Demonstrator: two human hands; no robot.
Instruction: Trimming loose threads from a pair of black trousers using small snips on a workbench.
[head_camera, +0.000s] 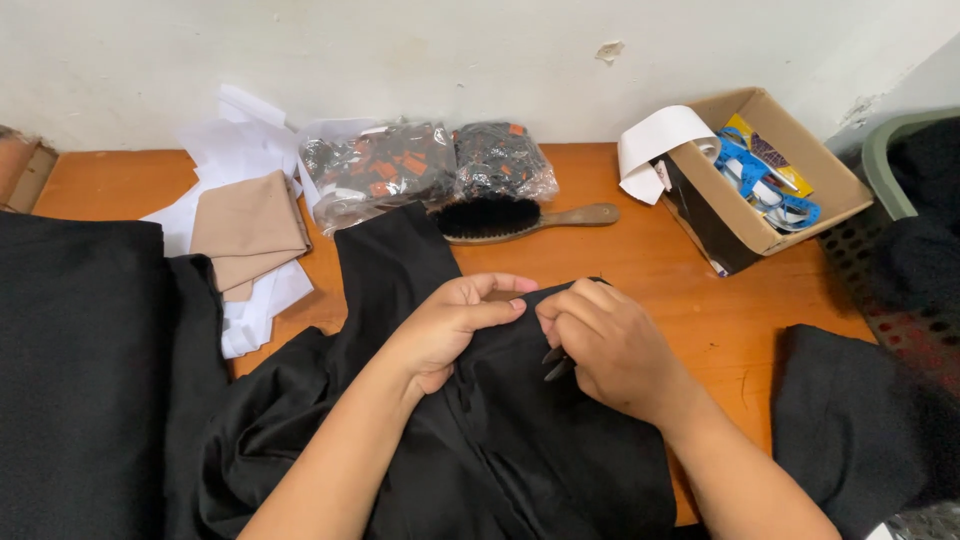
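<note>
A wooden table (640, 260) fills most of the frame, set against a pale wall (400, 50) along the top. Black cloth (480, 440) covers the lower middle, running from a narrow strip at centre down to the bottom edge; more black fabric (80, 370) is stacked at the lower left, and another dark piece (850, 420) lies at the lower right. At the upper right stands an open cardboard box (800, 195) with blue and yellow items inside and a curl of white paper over its near corner. At the upper left, a folded beige cloth (245, 230) rests on scattered white paper pieces (240, 140). Clear plastic bags (420, 165) of small dark and orange parts sit at the upper centre, with a wooden-handled brush (520, 217) just in front of them.

The left hand (450, 325) is closed on the black cloth at the centre of the frame, pinching a fold between thumb and fingers. The right hand (610, 345), just beside it and nearly touching, is curled over the same fold and grips a small dark metal tool (556, 362) whose tips poke out beneath the fingers; what kind of tool cannot be told.
</note>
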